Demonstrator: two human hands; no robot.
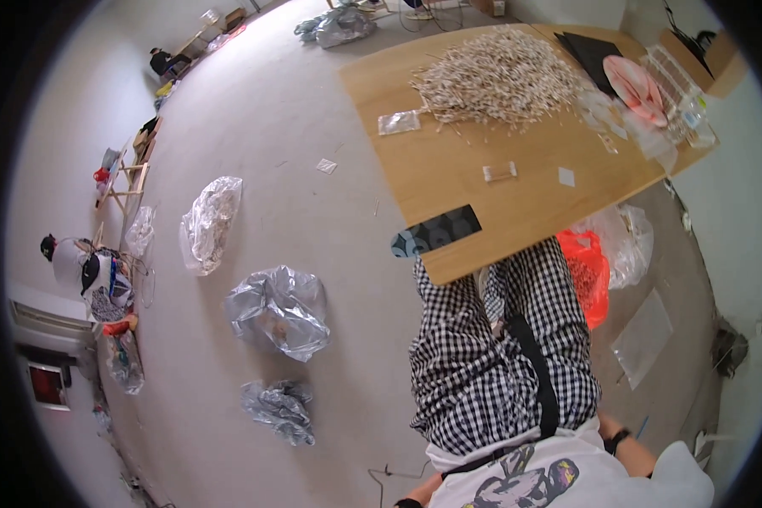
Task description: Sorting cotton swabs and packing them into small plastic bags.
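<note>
My right hand point(607, 425) hangs at my right hip, with a dark band on the wrist; its fingers are hidden. Of my left arm only a bit of forearm and a dark wristband show at the lower edge, and that hand is out of sight. Both arms are away from the wooden table point(457, 182) before me. On it lies a large heap of what look like cotton swabs point(504, 76). Nearer me are a small clear packet of swabs point(499, 172), a white paper square point(565, 176), a clear plastic bag point(399, 123) and a dark circle-patterned strip point(436, 231) overhanging the edge.
A pink round item point(635, 90), black sheets point(591, 61) and a wire rack point(670, 74) crowd the table's far right. Beneath its right side stands a red bag point(597, 279). Plastic bags point(279, 311) lie on the floor at left. Other people point(168, 61) sit farther off.
</note>
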